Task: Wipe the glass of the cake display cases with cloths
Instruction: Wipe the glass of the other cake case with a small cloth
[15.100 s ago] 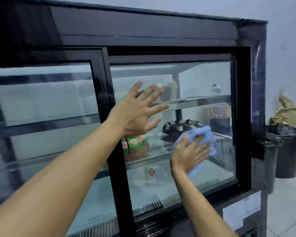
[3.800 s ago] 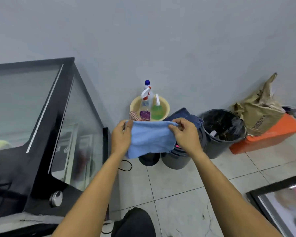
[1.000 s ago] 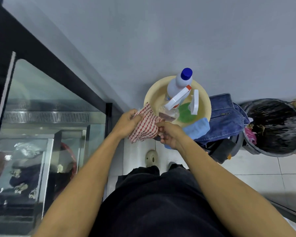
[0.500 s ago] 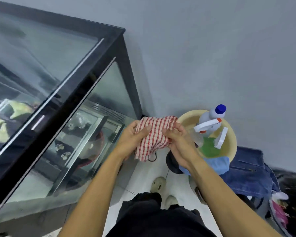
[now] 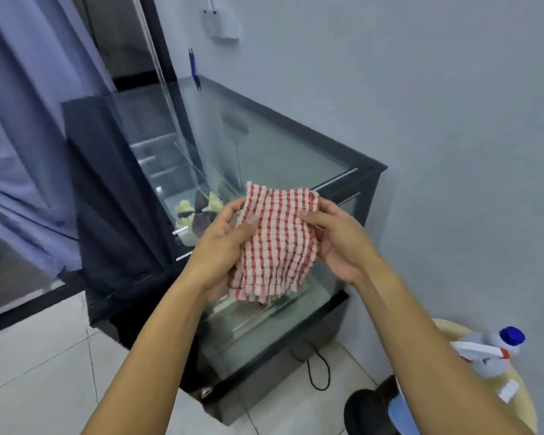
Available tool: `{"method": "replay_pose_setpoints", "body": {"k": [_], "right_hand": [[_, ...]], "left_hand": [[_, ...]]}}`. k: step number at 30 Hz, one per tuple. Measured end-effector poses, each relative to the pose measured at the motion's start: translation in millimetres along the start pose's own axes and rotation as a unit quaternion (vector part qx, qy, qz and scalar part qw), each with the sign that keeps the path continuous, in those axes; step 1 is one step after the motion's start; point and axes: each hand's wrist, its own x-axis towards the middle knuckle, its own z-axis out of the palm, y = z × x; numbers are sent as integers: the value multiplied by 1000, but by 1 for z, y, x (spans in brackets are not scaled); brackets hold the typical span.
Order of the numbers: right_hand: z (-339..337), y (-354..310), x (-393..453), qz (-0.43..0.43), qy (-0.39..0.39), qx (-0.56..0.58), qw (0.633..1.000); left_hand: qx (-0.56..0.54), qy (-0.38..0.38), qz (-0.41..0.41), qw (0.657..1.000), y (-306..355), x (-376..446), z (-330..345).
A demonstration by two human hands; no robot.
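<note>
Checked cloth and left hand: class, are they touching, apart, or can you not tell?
Touching. The head view shows the left hand gripping the checked cloth, its thumb lying across the fabric's front with no gap.

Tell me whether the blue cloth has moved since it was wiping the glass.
Yes. The blue cloth left the display case glass and now lies down by the basin; both hands hold the checked cloth instead.

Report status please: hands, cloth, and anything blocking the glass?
Left hand and right hand both grip the checked cloth, held clear of the glass. Display case ahead. Nothing blocking.
</note>
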Motion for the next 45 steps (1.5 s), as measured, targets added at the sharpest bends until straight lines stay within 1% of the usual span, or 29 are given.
{"method": "replay_pose_setpoints", "body": {"k": [4, 6, 8, 12, 14, 16, 18, 20, 22, 24, 26, 29, 32, 34, 36, 38, 39, 40, 42, 43, 45], "right_hand": [[55, -22, 26, 2, -68, -36, 997], [79, -24, 46, -3, -75, -47, 996], [100, -17, 74, 0, -49, -73, 996], [129, 19, 127, 30, 43, -166, 985], [135, 25, 142, 27, 85, -193, 977], [141, 18, 150, 22, 88, -233, 968], [142, 11, 156, 19, 72, -256, 964], [141, 9, 161, 19, 56, -246, 968], [141, 10, 162, 7, 55, -240, 969], [141, 9, 163, -21, 56, -260, 964], [139, 6, 160, -48, 57, -301, 951], [136, -1, 153, -72, 48, -360, 929], [136, -7, 146, -89, 22, -410, 907], [139, -9, 138, -119, 23, -438, 891], [140, -9, 124, -180, 24, -480, 858], [138, -2, 99, -239, -1, -514, 823], [134, 6, 86, -256, -24, -538, 803], [129, 16, 73, -264, -49, -570, 776], [118, 35, 56, -270, -96, -632, 720], [114, 43, 52, -272, -113, -643, 707], [111, 46, 50, -296, -109, -629, 711]], "left_hand": [[-26, 45, 21, 998, 40, -5, -38], [-42, 63, -4, 997, 50, 9, -61], [-36, 76, -46, 995, 55, 32, -89], [45, 121, -118, 985, 49, 77, -142], [78, 138, -121, 980, 49, 94, -154], [134, 151, -109, 973, 57, 110, -159], [190, 113, -129, 967, 71, 121, -159], [260, 46, -173, 949, 83, 130, -158], [314, 1, -185, 931, 90, 140, -161], [339, -29, -182, 923, 93, 150, -168], [328, -67, -178, 925, 94, 159, -176], [301, -107, -152, 935, 95, 173, -189], [338, -120, -92, 929, 101, 176, -192], [397, -119, -22, 910, 109, 167, -190], [443, -116, 60, 887, 112, 150, -189], [457, -125, 125, 872, 106, 123, -191], [462, -133, 149, 864, 98, 109, -193], [472, -145, 163, 854, 87, 95, -196], [498, -173, 165, 834, 66, 75, -201], [502, -178, 162, 830, 57, 70, -204], [492, -173, 164, 837, 51, 68, -208]]}}
